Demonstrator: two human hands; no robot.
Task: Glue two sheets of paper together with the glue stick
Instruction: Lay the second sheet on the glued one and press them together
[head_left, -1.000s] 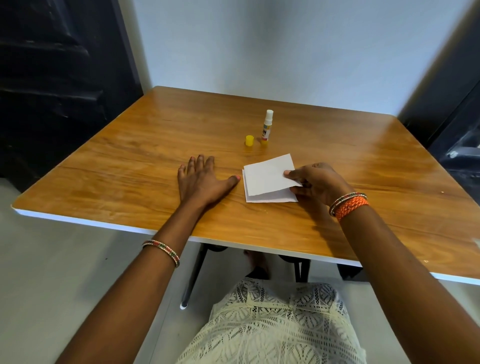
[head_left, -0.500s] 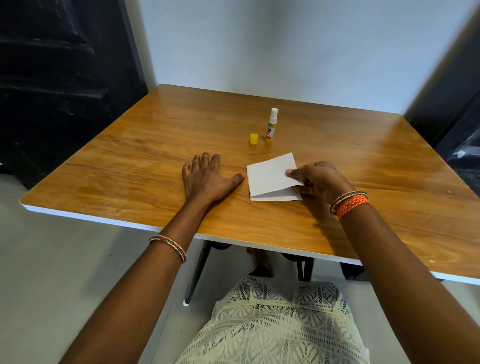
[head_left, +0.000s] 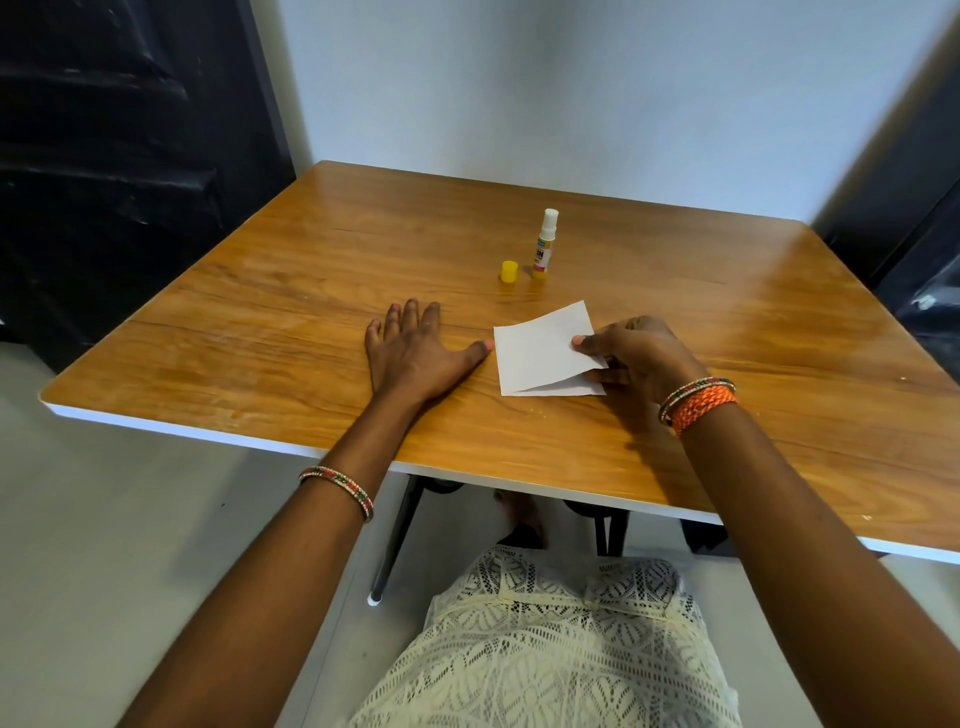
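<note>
Two white paper sheets lie on the wooden table (head_left: 260, 332). The upper sheet (head_left: 540, 347) is skewed and raised at its right side over the lower sheet (head_left: 571, 387). My right hand (head_left: 639, 353) pinches the upper sheet's right edge between thumb and fingers. My left hand (head_left: 410, 351) rests flat on the table, fingers apart, its thumb tip just left of the sheets. Behind the paper the uncapped glue stick (head_left: 545, 247) stands upright, with its yellow cap (head_left: 509, 272) beside it on the left.
The table's white front edge (head_left: 208, 428) runs close to my lap. A pale wall stands behind the table, and dark panels flank it on both sides.
The upper sheet has been turned and shifted slightly over the lower one by my right hand. My left hand has stayed flat in place.
</note>
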